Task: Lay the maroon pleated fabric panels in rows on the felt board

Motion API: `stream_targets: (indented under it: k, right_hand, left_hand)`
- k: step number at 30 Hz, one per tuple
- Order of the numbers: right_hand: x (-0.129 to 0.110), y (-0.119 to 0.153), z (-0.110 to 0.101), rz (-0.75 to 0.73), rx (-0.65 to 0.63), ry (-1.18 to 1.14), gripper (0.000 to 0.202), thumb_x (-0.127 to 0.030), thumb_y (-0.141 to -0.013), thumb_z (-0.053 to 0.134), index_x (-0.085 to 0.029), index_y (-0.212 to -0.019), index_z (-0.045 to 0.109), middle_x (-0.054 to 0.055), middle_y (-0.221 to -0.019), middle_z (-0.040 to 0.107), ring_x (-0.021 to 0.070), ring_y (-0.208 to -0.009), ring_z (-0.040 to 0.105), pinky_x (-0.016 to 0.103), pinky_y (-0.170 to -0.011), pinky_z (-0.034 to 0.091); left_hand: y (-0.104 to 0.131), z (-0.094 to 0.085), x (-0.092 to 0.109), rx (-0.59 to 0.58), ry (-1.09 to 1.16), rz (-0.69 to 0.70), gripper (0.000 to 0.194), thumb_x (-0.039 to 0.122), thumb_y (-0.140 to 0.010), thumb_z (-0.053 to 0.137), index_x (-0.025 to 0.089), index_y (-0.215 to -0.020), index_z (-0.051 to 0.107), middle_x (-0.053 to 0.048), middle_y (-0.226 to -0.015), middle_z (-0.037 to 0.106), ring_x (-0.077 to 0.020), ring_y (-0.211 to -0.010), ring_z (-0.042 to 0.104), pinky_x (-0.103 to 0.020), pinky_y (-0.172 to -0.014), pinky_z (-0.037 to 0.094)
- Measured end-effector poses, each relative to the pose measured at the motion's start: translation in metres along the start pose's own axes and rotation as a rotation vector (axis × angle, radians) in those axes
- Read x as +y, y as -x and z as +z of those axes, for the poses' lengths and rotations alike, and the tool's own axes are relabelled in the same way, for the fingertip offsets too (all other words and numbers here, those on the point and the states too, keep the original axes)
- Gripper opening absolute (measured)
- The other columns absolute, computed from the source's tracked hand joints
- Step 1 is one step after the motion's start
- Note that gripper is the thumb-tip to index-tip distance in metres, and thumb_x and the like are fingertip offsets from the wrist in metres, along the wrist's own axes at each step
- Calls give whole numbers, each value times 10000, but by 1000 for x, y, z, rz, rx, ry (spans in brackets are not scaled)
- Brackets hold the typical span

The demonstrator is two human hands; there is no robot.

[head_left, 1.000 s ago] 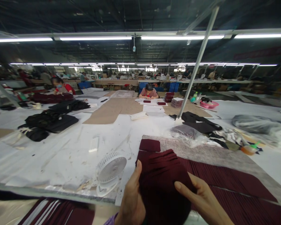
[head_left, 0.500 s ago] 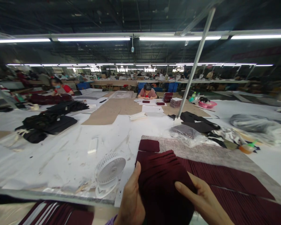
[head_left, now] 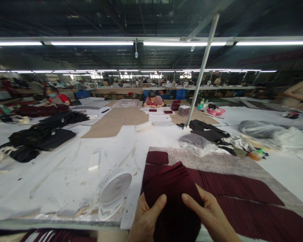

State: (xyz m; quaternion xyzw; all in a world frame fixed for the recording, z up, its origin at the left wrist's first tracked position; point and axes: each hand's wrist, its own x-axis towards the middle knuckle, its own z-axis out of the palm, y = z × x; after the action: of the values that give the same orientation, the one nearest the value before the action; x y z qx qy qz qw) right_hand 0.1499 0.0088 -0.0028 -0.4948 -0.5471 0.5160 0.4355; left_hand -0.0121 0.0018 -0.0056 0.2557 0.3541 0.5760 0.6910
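Both hands occupied. My left hand [head_left: 145, 216] grips the near-left side of a maroon cloth bundle [head_left: 174, 198], thumb laid across the face, fingers mostly hidden behind it. My right hand [head_left: 209, 210] holds the opposite side in the same way, thumb pressed on the front. The two thumbs point toward each other with a strip of dark cloth between them. The bundle is in front of me at the near edge of the table; its top edge shows several layers fanned in ridges. Whether its underside touches the table, I cannot tell.

Beyond and to the right, overlapping maroon pieces [head_left: 242, 188] lie in two rows, a thin pale gap between them, on a mottled grey sheet [head_left: 232, 164]. A small maroon panel [head_left: 157, 157] lies flat near the sheet's far-left corner.

Left of my hands: a white fan [head_left: 115, 188], tilted back; a white block [head_left: 94, 161] beyond it, flat on the white table covering [head_left: 65, 181]. Past the sheet: a clear plastic bag [head_left: 195, 141] with greyish contents, beside black cloth [head_left: 209, 129]. Across the table, a co-worker [head_left: 153, 101] bends over two small maroon pieces [head_left: 168, 112].
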Motion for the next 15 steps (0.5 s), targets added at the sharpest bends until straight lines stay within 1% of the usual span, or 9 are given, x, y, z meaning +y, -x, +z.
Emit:
stream_targets:
  k: [2,4,7,9,12,15]
  right_hand:
    - [2,-1,-1,-44,-27,39,343,-447,-812,627,-192,-1037,675,82,-991,679,260,-899,623,377,-832,524]
    - [5,-3,-4,-140,-8,64,289,-419,-812,641,-203,-1002,662,95,-1114,623,265,-1004,598,367,-865,516]
    - [7,-5,-11,-337,98,108,237,-367,-802,675,-253,-1003,624,86,-1314,472,275,-1196,489,383,-963,459]
    - [5,-6,-14,-408,119,171,228,-346,-803,681,-289,-1013,613,65,-1364,416,277,-1263,421,422,-1027,396]
    - [-3,-7,-16,-406,74,230,182,-360,-798,689,-303,-961,629,50,-1343,430,278,-1265,412,455,-1048,358]
    - [-6,-8,-14,-366,36,205,179,-390,-792,689,-285,-930,642,62,-1327,448,284,-1234,447,459,-1034,372]
  left_hand:
    - [0,2,3,-9,73,-40,576,321,-683,740,173,-1218,588,-132,-1052,719,-333,-1089,609,-490,-1005,420]
    - [1,1,6,-46,115,-78,584,312,-688,736,169,-1231,578,-135,-1040,722,-332,-1077,616,-498,-1000,421]
    - [1,-4,8,-78,45,-89,558,307,-691,737,172,-1215,596,-130,-1023,728,-323,-1078,615,-481,-1010,411]
    - [0,-7,7,-102,-22,-101,531,314,-702,731,170,-1198,611,-135,-1025,726,-321,-1083,611,-476,-1008,411]
    - [1,-10,5,-140,-64,-138,507,330,-703,730,177,-1176,630,-136,-1038,722,-322,-1057,622,-476,-985,428]
    - [1,-10,8,-128,-81,-113,492,332,-693,738,181,-1152,647,-124,-1014,730,-310,-1040,633,-457,-1008,409]
